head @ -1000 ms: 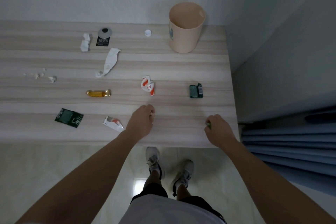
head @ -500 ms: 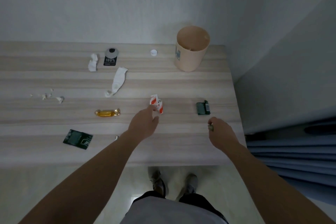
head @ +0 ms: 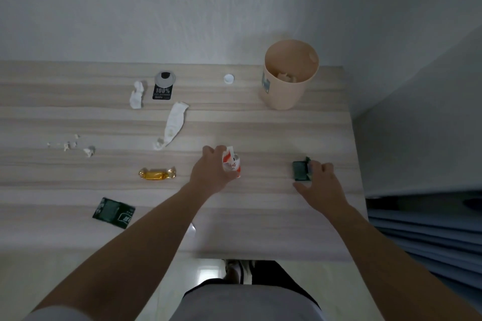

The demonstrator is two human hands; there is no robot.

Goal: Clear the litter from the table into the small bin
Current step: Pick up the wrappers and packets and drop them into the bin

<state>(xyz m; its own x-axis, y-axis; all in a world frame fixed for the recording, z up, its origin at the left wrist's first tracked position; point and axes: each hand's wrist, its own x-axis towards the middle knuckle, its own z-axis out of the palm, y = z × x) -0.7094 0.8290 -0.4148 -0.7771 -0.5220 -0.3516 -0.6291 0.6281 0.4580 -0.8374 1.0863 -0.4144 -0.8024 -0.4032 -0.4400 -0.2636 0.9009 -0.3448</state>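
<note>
A peach small bin [head: 279,98] stands at the table's far right with some litter inside. My left hand [head: 210,171] is closed on a red-and-white wrapper [head: 231,162] at mid-table. My right hand [head: 322,180] is at a dark green packet [head: 300,171] near the right edge, with fingers on its far side and thumb at its near edge. Other litter lies to the left: a gold candy [head: 156,174], a green sachet [head: 114,212], a long white wrapper [head: 175,124], a crumpled tissue [head: 136,95], a black label [head: 162,87], a white cap [head: 229,79] and several paper crumbs [head: 78,146].
The wooden table [head: 273,221] ends at the wall behind and at a grey partition on the right. A blue ribbed surface [head: 430,232] lies beyond the right edge. My forearm hides most of a white scrap [head: 192,229] near the front edge.
Both hands reached forward over the table. The left hand closed on the red-and-white wrapper. The right hand moved from the front edge to the dark green packet. The view tilted up.
</note>
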